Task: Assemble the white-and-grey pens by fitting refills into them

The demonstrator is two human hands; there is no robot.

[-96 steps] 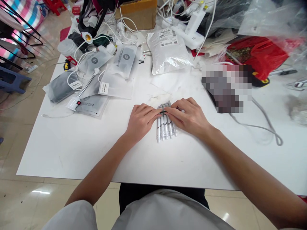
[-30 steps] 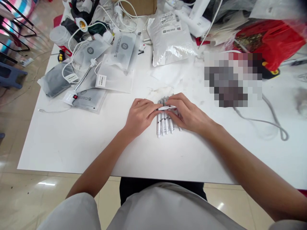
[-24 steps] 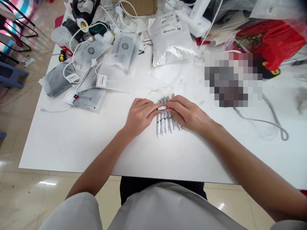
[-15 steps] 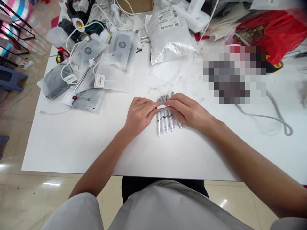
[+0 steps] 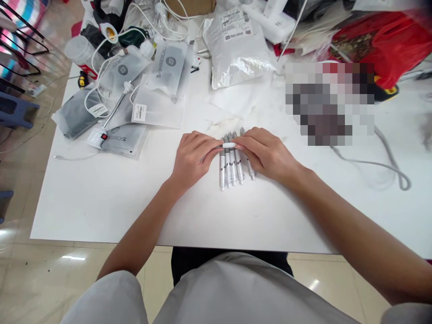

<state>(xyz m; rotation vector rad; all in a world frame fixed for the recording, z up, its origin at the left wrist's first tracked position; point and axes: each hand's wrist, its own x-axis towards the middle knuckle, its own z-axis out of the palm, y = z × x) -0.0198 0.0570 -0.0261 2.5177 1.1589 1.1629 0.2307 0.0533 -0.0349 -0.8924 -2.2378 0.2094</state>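
Note:
Between my hands a white pen (image 5: 229, 145) is held crosswise, above several other pens. My left hand (image 5: 195, 155) pinches its left end with thumb and fingers. At its right end, the fingertips of my right hand (image 5: 265, 150) are closed on it. Beneath it, several white and clear pens (image 5: 231, 173) lie side by side on the white table (image 5: 202, 216), pointing away from me. One more pen (image 5: 251, 172) lies slightly apart on the right, partly hidden by my right hand.
Flat plastic packets (image 5: 158, 105) and a white cable cover the back left, with a small metal-necked lamp (image 5: 116, 110). A silver-white bag (image 5: 238, 49) sits at the back centre. A grey cable (image 5: 371, 163) curves at the right, near a red bag (image 5: 398, 45).
Both hands have moved slightly up and apart, so more of the held white pen shows between the fingertips. The pens on the table look unmoved.

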